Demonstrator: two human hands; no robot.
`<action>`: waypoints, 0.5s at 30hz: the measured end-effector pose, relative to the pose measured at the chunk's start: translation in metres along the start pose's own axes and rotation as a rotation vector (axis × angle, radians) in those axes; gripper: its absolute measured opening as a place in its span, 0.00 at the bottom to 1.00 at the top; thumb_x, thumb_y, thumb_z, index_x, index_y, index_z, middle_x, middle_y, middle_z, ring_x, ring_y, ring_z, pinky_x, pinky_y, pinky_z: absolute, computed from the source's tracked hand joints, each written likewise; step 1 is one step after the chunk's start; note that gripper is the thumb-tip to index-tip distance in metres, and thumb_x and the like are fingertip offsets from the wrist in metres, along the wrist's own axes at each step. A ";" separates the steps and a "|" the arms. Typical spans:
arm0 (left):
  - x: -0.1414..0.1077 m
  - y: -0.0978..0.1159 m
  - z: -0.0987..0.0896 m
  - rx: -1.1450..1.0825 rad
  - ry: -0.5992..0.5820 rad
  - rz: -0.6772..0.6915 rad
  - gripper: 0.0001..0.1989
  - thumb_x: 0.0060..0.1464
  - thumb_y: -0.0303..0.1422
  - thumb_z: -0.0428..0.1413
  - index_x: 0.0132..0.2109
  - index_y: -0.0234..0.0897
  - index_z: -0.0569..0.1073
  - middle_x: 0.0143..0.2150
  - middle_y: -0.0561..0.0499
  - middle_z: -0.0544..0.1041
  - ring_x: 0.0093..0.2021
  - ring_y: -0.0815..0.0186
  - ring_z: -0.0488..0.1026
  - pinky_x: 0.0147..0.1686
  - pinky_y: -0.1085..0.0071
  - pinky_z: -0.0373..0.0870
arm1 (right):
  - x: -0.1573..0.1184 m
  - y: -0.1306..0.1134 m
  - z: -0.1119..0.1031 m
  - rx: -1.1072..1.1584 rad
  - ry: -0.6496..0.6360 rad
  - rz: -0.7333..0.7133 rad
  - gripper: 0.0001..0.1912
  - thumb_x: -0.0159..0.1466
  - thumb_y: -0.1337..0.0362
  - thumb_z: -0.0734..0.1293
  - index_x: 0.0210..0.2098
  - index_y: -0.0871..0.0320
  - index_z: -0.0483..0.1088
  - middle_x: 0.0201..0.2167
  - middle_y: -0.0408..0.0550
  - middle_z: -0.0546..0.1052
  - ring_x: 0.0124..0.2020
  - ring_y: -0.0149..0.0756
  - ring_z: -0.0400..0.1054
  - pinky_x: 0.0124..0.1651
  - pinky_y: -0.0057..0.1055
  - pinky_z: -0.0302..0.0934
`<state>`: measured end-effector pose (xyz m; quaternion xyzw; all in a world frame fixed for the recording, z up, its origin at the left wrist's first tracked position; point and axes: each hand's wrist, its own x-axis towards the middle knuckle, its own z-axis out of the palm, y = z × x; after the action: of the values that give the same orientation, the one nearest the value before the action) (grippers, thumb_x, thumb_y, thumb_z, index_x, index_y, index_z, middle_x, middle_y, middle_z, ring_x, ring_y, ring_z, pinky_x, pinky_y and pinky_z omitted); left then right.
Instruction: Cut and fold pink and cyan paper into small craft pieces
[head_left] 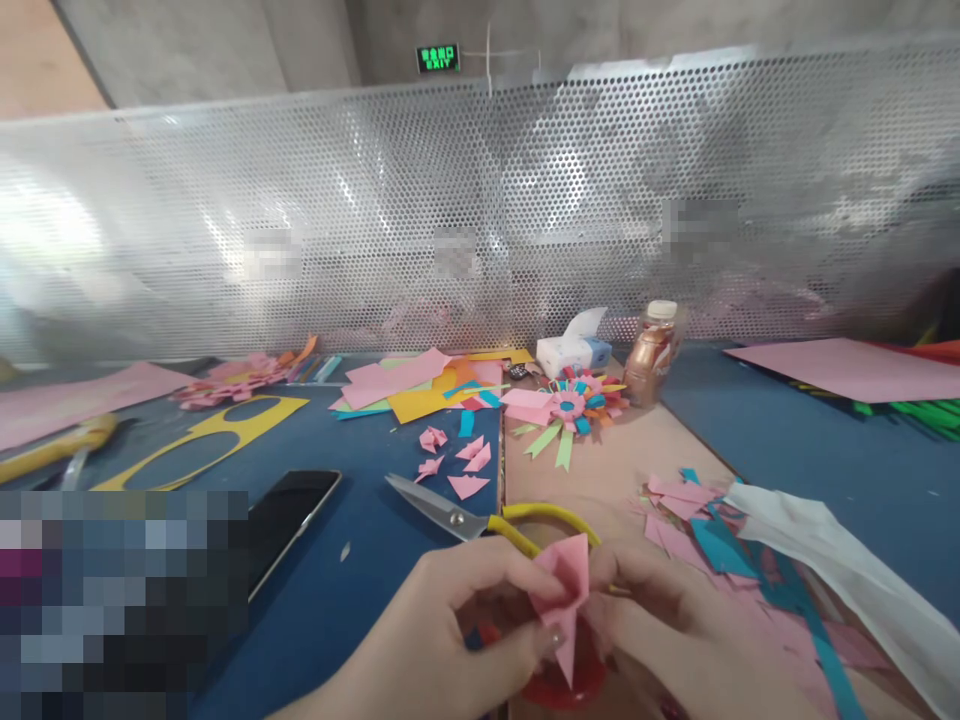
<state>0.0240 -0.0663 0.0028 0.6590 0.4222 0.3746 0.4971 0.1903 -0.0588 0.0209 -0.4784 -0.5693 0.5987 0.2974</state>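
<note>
The folded pink paper [567, 580] was held between the fingers of the left hand [480, 620] and the right hand [660, 615], above the counter [360, 600]. Creased and partly open, it showed raised flaps at the top and tapered to a sharp point below.

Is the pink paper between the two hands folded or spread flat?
Folded: the pink paper, pinched between the left hand and right hand, shows creases and angled flaps, with a narrow point below.
</note>
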 end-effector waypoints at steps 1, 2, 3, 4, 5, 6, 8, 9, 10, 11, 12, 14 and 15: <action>0.000 0.000 0.000 -0.011 0.006 -0.003 0.05 0.48 0.31 0.54 0.34 0.35 0.72 0.32 0.50 0.72 0.30 0.69 0.70 0.32 0.75 0.66 | 0.000 0.000 0.000 0.013 -0.002 -0.002 0.04 0.51 0.71 0.57 0.20 0.58 0.57 0.21 0.41 0.69 0.27 0.27 0.65 0.32 0.21 0.59; 0.000 0.001 -0.001 -0.017 0.011 -0.007 0.05 0.47 0.29 0.54 0.33 0.36 0.73 0.33 0.50 0.72 0.31 0.69 0.70 0.32 0.74 0.66 | -0.001 0.001 0.001 0.030 -0.006 -0.008 0.04 0.50 0.71 0.57 0.21 0.58 0.57 0.21 0.41 0.68 0.27 0.28 0.65 0.32 0.22 0.59; 0.000 0.001 -0.001 -0.019 0.015 -0.010 0.05 0.47 0.28 0.54 0.33 0.36 0.73 0.33 0.51 0.73 0.31 0.69 0.70 0.33 0.75 0.66 | -0.001 0.001 0.001 0.049 -0.010 -0.016 0.04 0.50 0.71 0.57 0.21 0.58 0.57 0.21 0.40 0.68 0.26 0.28 0.65 0.32 0.22 0.59; 0.000 0.001 -0.001 -0.014 0.019 -0.010 0.06 0.46 0.27 0.54 0.33 0.37 0.74 0.33 0.51 0.73 0.32 0.68 0.70 0.33 0.75 0.66 | -0.001 0.001 0.001 0.066 -0.009 -0.018 0.03 0.50 0.70 0.57 0.21 0.58 0.57 0.20 0.40 0.67 0.26 0.28 0.65 0.31 0.23 0.59; 0.000 0.001 -0.002 -0.004 0.021 -0.005 0.06 0.46 0.26 0.54 0.33 0.38 0.75 0.33 0.51 0.73 0.33 0.68 0.71 0.34 0.75 0.66 | -0.001 0.002 0.001 0.073 0.000 -0.008 0.03 0.51 0.70 0.58 0.22 0.58 0.58 0.19 0.39 0.67 0.26 0.28 0.65 0.31 0.23 0.59; 0.000 0.000 -0.002 0.009 0.027 0.000 0.07 0.46 0.26 0.54 0.34 0.39 0.75 0.34 0.51 0.73 0.34 0.68 0.71 0.34 0.75 0.66 | -0.001 0.002 0.001 0.065 0.012 0.008 0.03 0.51 0.69 0.58 0.22 0.57 0.58 0.18 0.39 0.66 0.25 0.28 0.65 0.31 0.22 0.59; 0.001 -0.002 -0.003 0.042 0.038 0.020 0.09 0.46 0.26 0.54 0.35 0.41 0.76 0.35 0.51 0.73 0.34 0.68 0.71 0.33 0.76 0.67 | 0.001 0.002 0.001 0.027 0.037 0.041 0.05 0.53 0.67 0.58 0.21 0.57 0.59 0.16 0.38 0.65 0.24 0.27 0.65 0.29 0.21 0.59; 0.001 -0.003 -0.003 0.067 0.041 0.032 0.10 0.46 0.26 0.54 0.36 0.42 0.76 0.35 0.51 0.73 0.34 0.68 0.71 0.33 0.76 0.67 | 0.001 0.002 0.000 0.003 0.050 0.043 0.07 0.54 0.66 0.58 0.20 0.56 0.60 0.16 0.39 0.65 0.24 0.27 0.65 0.29 0.21 0.58; 0.002 -0.003 -0.004 0.099 0.040 0.045 0.11 0.46 0.25 0.53 0.36 0.42 0.76 0.36 0.50 0.73 0.34 0.67 0.71 0.33 0.76 0.67 | 0.002 0.002 -0.001 -0.025 0.062 0.032 0.09 0.54 0.65 0.57 0.19 0.56 0.60 0.15 0.39 0.66 0.23 0.27 0.65 0.28 0.21 0.58; 0.002 -0.002 -0.004 0.137 0.039 0.053 0.12 0.46 0.25 0.53 0.37 0.42 0.76 0.36 0.50 0.73 0.35 0.67 0.71 0.34 0.75 0.67 | 0.003 0.001 -0.001 -0.061 0.066 0.013 0.10 0.55 0.64 0.57 0.17 0.56 0.60 0.16 0.40 0.67 0.23 0.28 0.65 0.27 0.22 0.58; 0.003 -0.001 -0.003 0.183 0.032 0.059 0.12 0.46 0.24 0.52 0.36 0.42 0.76 0.36 0.49 0.74 0.35 0.66 0.71 0.34 0.75 0.67 | 0.003 -0.001 -0.002 -0.103 0.070 -0.005 0.11 0.54 0.63 0.58 0.16 0.56 0.60 0.16 0.41 0.68 0.23 0.29 0.65 0.27 0.22 0.58; 0.003 0.004 -0.002 0.283 0.009 0.053 0.12 0.46 0.25 0.52 0.35 0.41 0.77 0.35 0.49 0.74 0.34 0.66 0.71 0.34 0.75 0.67 | 0.001 -0.006 -0.004 -0.185 0.070 -0.030 0.11 0.53 0.60 0.61 0.16 0.56 0.61 0.18 0.42 0.70 0.24 0.31 0.66 0.28 0.24 0.59; 0.003 0.006 -0.002 0.328 -0.006 0.047 0.11 0.46 0.26 0.52 0.35 0.41 0.77 0.35 0.48 0.74 0.34 0.66 0.71 0.33 0.75 0.67 | -0.002 -0.010 -0.004 -0.210 0.062 -0.038 0.11 0.52 0.59 0.61 0.16 0.56 0.63 0.19 0.43 0.71 0.26 0.33 0.67 0.29 0.24 0.60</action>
<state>0.0245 -0.0635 0.0098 0.7422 0.4605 0.3103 0.3753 0.1929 -0.0570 0.0313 -0.5145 -0.6285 0.5148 0.2743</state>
